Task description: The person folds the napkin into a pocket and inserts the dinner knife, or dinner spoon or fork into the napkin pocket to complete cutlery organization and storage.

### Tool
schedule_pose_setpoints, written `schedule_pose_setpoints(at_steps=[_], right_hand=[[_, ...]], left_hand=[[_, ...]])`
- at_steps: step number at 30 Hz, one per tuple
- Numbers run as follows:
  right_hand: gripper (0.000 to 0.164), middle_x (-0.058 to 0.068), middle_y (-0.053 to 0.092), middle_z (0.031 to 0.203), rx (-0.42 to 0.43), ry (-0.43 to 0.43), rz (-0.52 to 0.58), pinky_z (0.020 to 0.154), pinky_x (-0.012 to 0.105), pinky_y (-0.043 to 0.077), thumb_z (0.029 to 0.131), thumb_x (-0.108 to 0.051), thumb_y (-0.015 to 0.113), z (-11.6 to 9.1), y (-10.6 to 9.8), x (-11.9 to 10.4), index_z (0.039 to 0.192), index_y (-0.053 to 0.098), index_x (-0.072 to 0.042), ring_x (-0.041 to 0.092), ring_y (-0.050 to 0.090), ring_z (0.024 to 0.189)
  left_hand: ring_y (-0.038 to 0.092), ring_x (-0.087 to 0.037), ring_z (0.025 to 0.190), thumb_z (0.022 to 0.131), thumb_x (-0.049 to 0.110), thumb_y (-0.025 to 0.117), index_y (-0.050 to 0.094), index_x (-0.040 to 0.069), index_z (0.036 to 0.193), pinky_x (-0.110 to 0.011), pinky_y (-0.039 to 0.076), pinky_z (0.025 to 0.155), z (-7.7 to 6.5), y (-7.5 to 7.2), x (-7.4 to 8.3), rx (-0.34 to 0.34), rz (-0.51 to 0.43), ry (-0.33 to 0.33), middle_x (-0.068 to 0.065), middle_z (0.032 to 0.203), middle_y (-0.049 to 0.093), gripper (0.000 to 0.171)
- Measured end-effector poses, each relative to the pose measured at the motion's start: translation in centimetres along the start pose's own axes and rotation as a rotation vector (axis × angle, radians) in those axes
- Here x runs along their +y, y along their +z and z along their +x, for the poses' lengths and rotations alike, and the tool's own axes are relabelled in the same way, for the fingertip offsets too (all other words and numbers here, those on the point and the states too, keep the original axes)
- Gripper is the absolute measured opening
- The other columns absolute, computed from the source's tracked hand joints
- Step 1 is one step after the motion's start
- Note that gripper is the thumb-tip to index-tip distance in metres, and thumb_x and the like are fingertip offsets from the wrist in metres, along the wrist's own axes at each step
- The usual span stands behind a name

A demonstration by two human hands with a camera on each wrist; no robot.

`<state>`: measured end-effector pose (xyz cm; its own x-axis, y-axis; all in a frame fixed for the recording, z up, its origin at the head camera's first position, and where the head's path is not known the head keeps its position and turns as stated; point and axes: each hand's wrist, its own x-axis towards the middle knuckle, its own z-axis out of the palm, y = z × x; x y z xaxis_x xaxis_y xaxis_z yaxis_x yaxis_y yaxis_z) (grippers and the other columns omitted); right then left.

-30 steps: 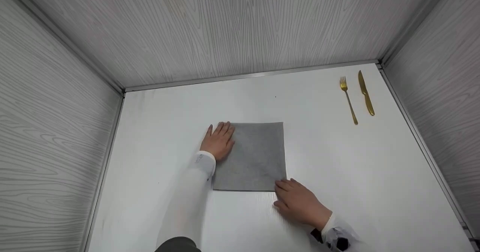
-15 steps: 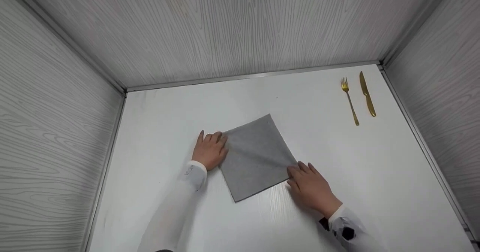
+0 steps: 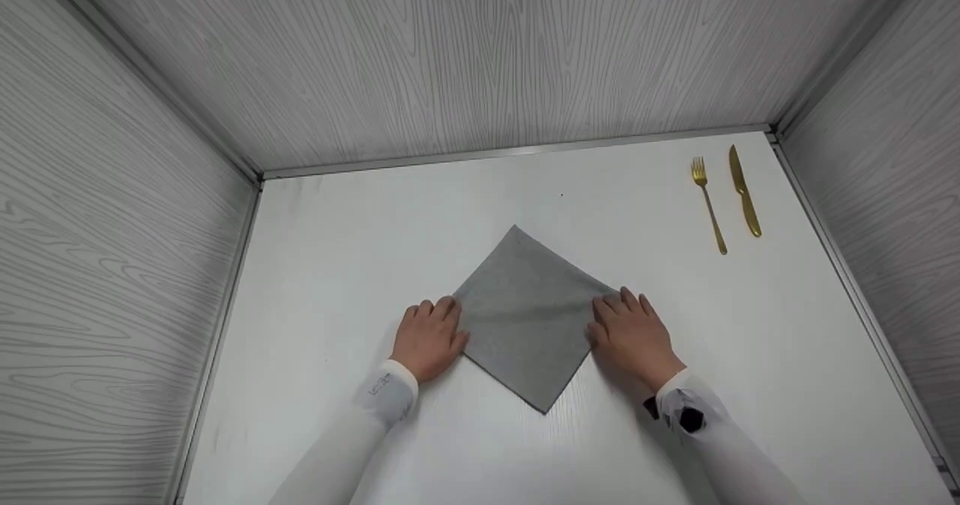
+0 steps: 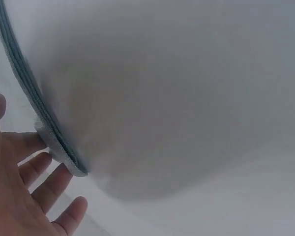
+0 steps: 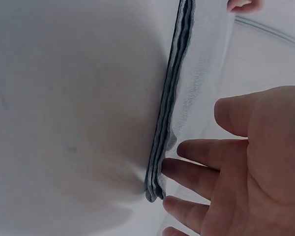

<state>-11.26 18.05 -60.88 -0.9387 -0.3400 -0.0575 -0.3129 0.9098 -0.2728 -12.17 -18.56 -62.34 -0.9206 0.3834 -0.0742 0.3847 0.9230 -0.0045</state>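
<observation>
A grey folded cloth napkin [image 3: 529, 321] lies on the table as a diamond, one corner toward the back wall and one toward the person. My left hand [image 3: 427, 341] touches its left corner with the fingertips. On the right corner rest the fingers of my right hand [image 3: 636, 340], and a faint crease runs across the cloth between the two hands. The left wrist view shows extended fingers at the layered corner of the napkin [image 4: 27, 78], the thumb apart. Several stacked layers of the napkin [image 5: 167, 103] show in the right wrist view, fingertips right at the edge.
A gold fork [image 3: 710, 208] and a gold knife [image 3: 744, 193] lie side by side at the back right of the white table [image 3: 337, 250]. Grey wood-grain panels [image 3: 480, 62] wall in the back and both sides.
The napkin has turned counter-clockwise from square-on to a diamond. My left hand has moved toward the person, while the right has moved away and to the right. Fork and knife lie as before.
</observation>
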Motion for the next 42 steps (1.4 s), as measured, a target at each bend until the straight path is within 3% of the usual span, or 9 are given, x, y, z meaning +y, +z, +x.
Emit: schedule_pose_setpoints(at_steps=[7, 13, 21, 27, 31, 35, 39, 42], right_hand=[[0.051, 0.021, 0.054, 0.146, -0.021, 0.015, -0.06, 0.117, 0.064, 0.024, 0.107, -0.034, 0.051, 2.3, -0.3, 1.0, 0.142, 0.056, 0.003, 0.048, 0.033, 0.145], [0.053, 0.024, 0.049, 0.15, -0.064, 0.022, -0.063, 0.121, 0.06, 0.02, 0.108, -0.031, 0.05, 4.8, -0.8, 1.4, 0.149, 0.049, 0.003, 0.047, 0.03, 0.147], [0.054, 0.022, 0.042, 0.156, -0.163, -0.004, -0.124, 0.123, 0.057, 0.015, 0.11, -0.032, 0.045, 8.3, -1.0, 2.0, 0.153, 0.044, 0.0, 0.043, 0.026, 0.15], [0.055, 0.023, 0.038, 0.158, -0.163, -0.033, -0.128, 0.123, 0.056, 0.017, 0.109, -0.03, 0.048, 10.2, -0.6, 2.1, 0.154, 0.041, 0.0, 0.041, 0.025, 0.151], [0.057, 0.023, 0.035, 0.16, -0.157, -0.045, -0.131, 0.122, 0.055, 0.019, 0.108, -0.028, 0.049, 10.9, -0.3, 2.0, 0.156, 0.038, 0.0, 0.041, 0.026, 0.15], [0.058, 0.023, 0.033, 0.161, -0.15, -0.039, -0.103, 0.122, 0.055, 0.02, 0.108, -0.027, 0.05, 11.3, -0.1, 2.0, 0.157, 0.036, 0.0, 0.041, 0.026, 0.15], [0.058, 0.023, 0.032, 0.162, -0.154, -0.022, -0.085, 0.122, 0.056, 0.02, 0.108, -0.027, 0.049, 11.2, 0.1, 2.0, 0.158, 0.034, 0.0, 0.041, 0.025, 0.151], [0.059, 0.023, 0.03, 0.163, -0.16, -0.014, -0.079, 0.122, 0.057, 0.02, 0.109, -0.027, 0.048, 10.9, 0.2, 2.0, 0.159, 0.032, 0.0, 0.041, 0.024, 0.151]], left_hand=[[0.058, -0.032, 0.106, 0.106, 0.043, 0.047, 0.06, 0.001, 0.14, -0.045, 0.051, 0.091, -1.4, -0.5, 2.8, -0.001, -0.06, -0.02, -0.013, 0.133, 0.061, 0.055], [0.061, -0.029, 0.102, 0.107, 0.042, 0.048, 0.065, 0.003, 0.134, -0.043, 0.053, 0.084, -2.6, -0.6, 5.0, 0.033, -0.061, 0.001, -0.012, 0.124, 0.065, 0.05], [0.059, -0.027, 0.105, 0.105, 0.039, 0.052, 0.067, 0.007, 0.134, -0.043, 0.05, 0.088, -4.0, -0.3, 7.3, 0.074, -0.024, 0.036, -0.009, 0.118, 0.065, 0.046], [0.057, -0.025, 0.106, 0.104, 0.036, 0.051, 0.066, 0.008, 0.135, -0.042, 0.048, 0.092, -4.3, 0.0, 8.5, 0.073, -0.032, 0.064, -0.008, 0.114, 0.063, 0.045], [0.056, -0.025, 0.114, 0.104, 0.034, 0.05, 0.067, 0.01, 0.133, -0.043, 0.045, 0.103, -4.0, 0.2, 8.3, 0.087, -0.041, 0.097, -0.007, 0.119, 0.062, 0.042], [0.049, -0.027, 0.134, 0.107, 0.033, 0.045, 0.068, 0.013, 0.128, -0.047, 0.033, 0.118, -2.7, 0.2, 7.0, 0.088, -0.042, 0.16, -0.008, 0.138, 0.059, 0.037], [0.03, -0.028, 0.151, 0.11, 0.036, 0.039, 0.057, 0.014, 0.145, -0.047, 0.019, 0.124, -0.3, 0.5, 5.0, 0.029, 0.003, 0.199, -0.007, 0.162, 0.038, 0.045], [0.018, -0.026, 0.155, 0.11, 0.039, 0.036, 0.037, 0.015, 0.16, -0.046, 0.012, 0.125, 1.8, 0.8, 3.5, -0.025, 0.028, 0.172, -0.006, 0.169, 0.022, 0.055]])
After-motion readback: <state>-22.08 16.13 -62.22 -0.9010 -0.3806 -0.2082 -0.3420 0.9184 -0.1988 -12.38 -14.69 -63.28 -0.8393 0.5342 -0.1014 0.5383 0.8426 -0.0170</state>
